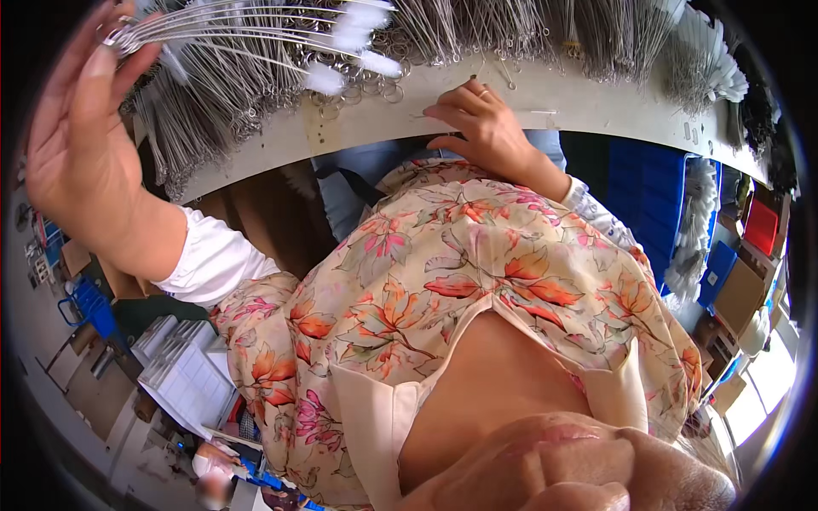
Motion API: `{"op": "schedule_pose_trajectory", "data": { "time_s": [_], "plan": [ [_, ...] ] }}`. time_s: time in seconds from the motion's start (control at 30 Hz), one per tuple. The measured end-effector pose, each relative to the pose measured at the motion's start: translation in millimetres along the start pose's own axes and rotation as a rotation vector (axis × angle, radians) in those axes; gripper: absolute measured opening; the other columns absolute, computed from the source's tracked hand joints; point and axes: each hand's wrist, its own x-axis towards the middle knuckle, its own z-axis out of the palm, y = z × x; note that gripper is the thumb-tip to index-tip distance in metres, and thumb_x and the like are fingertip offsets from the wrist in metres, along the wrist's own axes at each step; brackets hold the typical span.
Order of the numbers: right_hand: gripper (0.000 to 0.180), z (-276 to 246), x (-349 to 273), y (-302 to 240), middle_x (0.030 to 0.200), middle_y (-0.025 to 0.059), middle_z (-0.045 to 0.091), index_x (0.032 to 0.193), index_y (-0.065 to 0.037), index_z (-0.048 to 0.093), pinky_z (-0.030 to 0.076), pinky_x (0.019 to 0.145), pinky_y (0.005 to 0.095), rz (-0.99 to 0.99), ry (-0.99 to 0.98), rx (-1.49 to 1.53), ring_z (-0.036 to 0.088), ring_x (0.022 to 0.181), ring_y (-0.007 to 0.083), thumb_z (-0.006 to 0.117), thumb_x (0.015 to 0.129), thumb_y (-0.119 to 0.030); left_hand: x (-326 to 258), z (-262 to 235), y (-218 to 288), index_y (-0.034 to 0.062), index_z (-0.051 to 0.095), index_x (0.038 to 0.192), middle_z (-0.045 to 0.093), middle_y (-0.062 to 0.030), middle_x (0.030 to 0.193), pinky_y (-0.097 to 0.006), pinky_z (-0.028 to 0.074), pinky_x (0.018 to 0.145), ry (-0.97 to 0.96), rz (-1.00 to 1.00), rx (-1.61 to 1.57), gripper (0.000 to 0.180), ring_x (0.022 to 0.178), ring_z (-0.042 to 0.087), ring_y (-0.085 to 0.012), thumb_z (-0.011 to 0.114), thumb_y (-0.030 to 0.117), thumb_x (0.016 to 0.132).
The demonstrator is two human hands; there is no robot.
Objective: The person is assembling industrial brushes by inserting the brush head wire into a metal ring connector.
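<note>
My left hand is raised at the upper left. Its thumb and fingers pinch the looped ends of several thin wire brushes, whose white bristle tips fan out to the right. Below and behind this bunch lies a thick pile of similar wire brushes on the table. My right hand rests at the table's near edge, fingers loosely bent and thumb apart from the index finger. A single thin brush lies beside and partly under that hand; whether the fingers touch it is hidden.
The pale table curves across the top, with more wire brush bundles along its back. Metal rings lie among them. Blue crates stand below at the right. White trays are stacked at the lower left, near another person.
</note>
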Motion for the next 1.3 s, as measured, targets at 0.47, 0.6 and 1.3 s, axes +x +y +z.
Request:
{"op": "schedule_pose_trajectory", "data": {
  "time_s": [0.47, 0.6, 1.3],
  "plan": [
    [0.026, -34, 38, -37, 0.077, 0.0058, 0.055, 0.086, -0.006, 0.069, 0.045, 0.059, 0.0273, -0.192, 0.496, 0.232, 0.055, 0.07, 0.0184, 0.073, 0.061, 0.003, -37, 53, 34, -0.0144, 0.055, 0.112, 0.062, -0.0244, 0.101, -0.036, 0.057, 0.073, 0.157, -0.137, -0.12, 0.031, 0.083, 0.066, -0.0285, 0.049, -0.007, 0.083],
    [0.02, -93, 99, -66, 0.079, 0.0046, 0.06, 0.091, -0.002, 0.068, 0.047, 0.062, 0.0239, -0.377, 0.54, 0.048, 0.058, 0.07, 0.0126, 0.071, 0.072, 0.004, -34, 90, 48, -0.0129, 0.058, 0.11, 0.064, -0.0208, 0.1, -0.028, 0.053, 0.073, 0.161, -0.045, -0.163, 0.033, 0.083, 0.066, -0.0233, 0.055, -0.012, 0.077],
    [0.016, -80, 121, -68, 0.087, 0.0072, 0.062, 0.096, 0.0, 0.064, 0.047, 0.069, 0.0255, -0.006, 0.237, 0.845, 0.059, 0.08, 0.0125, 0.068, 0.083, -0.007, -14, 103, 40, -0.0085, 0.063, 0.104, 0.065, -0.0133, 0.098, -0.018, 0.046, 0.062, 0.181, -0.017, -0.047, 0.024, 0.075, 0.059, -0.009, 0.058, -0.01, 0.08]
  ]
}}
